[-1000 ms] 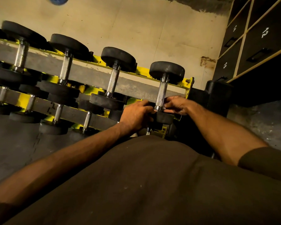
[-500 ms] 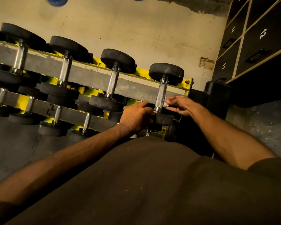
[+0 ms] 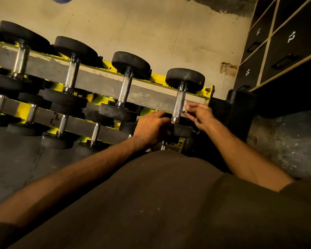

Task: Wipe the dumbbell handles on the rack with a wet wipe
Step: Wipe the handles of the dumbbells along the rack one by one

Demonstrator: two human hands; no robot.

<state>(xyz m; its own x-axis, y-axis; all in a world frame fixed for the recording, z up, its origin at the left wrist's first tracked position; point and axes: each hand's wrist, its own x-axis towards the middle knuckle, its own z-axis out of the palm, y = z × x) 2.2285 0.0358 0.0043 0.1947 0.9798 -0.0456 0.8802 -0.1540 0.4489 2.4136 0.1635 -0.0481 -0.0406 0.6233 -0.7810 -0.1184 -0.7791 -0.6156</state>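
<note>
Your left hand [image 3: 151, 128] is curled round the near end of the rightmost dumbbell [image 3: 185, 79] on the top tier, fingers wrapped at the left edge of its near head, right where the handle [image 3: 178, 103] meets it. Your right hand [image 3: 200, 115] is clenched in a pinch on the wet wipe [image 3: 185, 110], thumb and fingertips closed on it. Only a small white scrap of it shows. The wipe sits at the right side of the knurled handle, low on the shaft, near the collar. Can't tell if it's touching metal or just beside it. The dumbbell lies across the rack [image 3: 101, 81], far head over the yellow back rail, near head over the front one, handle spanning the grey beam. It's the last one at the rack's right end. Three other dumbbells [image 3: 125, 90] sit to its left on the same tier, all parallel, with smaller ones on the tier below. A dark drum [image 3: 241, 105] stands just right of the rack, and dark numbered lockers [image 3: 285, 42] are beyond it; 12 and 15 are readable. Beige wall [image 3: 133, 24] behind, dark floor [image 3: 13, 159] lower left. Your dark shirt fills the bottom of the view.
</note>
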